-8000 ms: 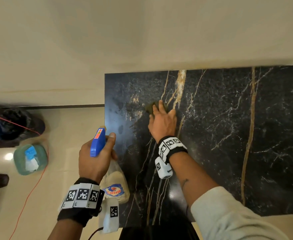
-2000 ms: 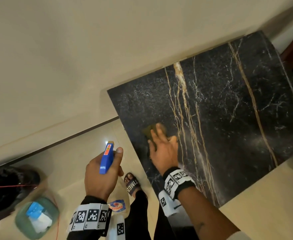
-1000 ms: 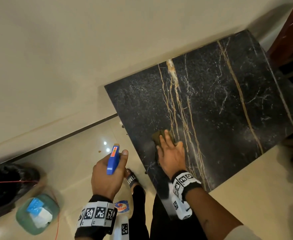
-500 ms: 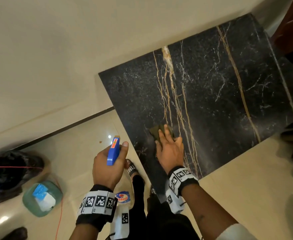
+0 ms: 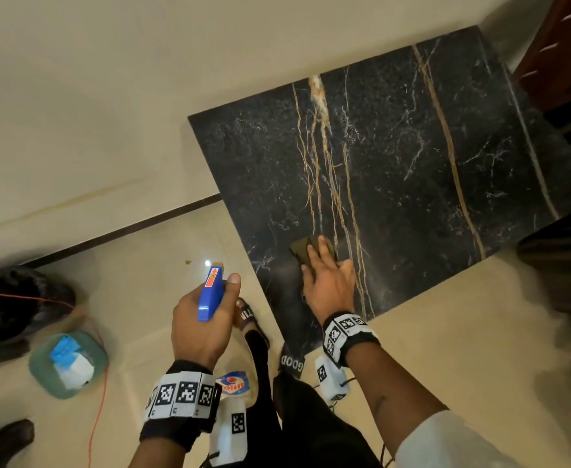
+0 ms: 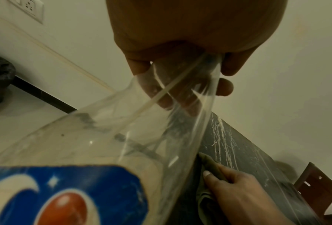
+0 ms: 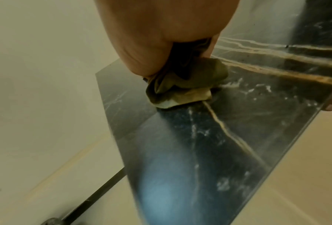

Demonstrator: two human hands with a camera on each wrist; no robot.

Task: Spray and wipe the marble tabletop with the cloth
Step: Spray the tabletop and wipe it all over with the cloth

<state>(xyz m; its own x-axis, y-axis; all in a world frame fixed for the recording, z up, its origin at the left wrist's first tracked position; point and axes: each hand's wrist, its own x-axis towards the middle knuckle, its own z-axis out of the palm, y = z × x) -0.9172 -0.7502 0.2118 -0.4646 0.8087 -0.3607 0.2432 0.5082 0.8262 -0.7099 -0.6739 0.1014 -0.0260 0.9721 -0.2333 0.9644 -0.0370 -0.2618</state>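
Cloth point(image 5: 302, 248) sits bunched in the right grip point(image 5: 328, 285), pressed onto the table point(image 5: 412, 146) near its left edge for wiping; left grip point(image 5: 199, 319) clasps the spray bottle point(image 5: 211, 292) aside, ready.

Cream floor tiles point(image 5: 446, 332) meet a cream wall point(image 5: 75, 96) along a dark skirting strip point(image 5: 125, 231). At far left stands a bin lined with a black bag point(image 5: 14, 298). A thin orange-red cord point(image 5: 97, 410) crosses it and runs down over the floor. Near the bin, a green container point(image 5: 41, 376) holds a blue-and-white item point(image 5: 70, 358), not identifiable. Two black sandals noted: one with partly hidden white lettering point(image 5: 247, 315), one marked "GOOD" point(image 5: 291, 361). Reddish-brown wooden furniture point(image 5: 561, 62) occupies the upper right corner. A white wall socket point(image 6: 29, 7) is fitted to the wall.
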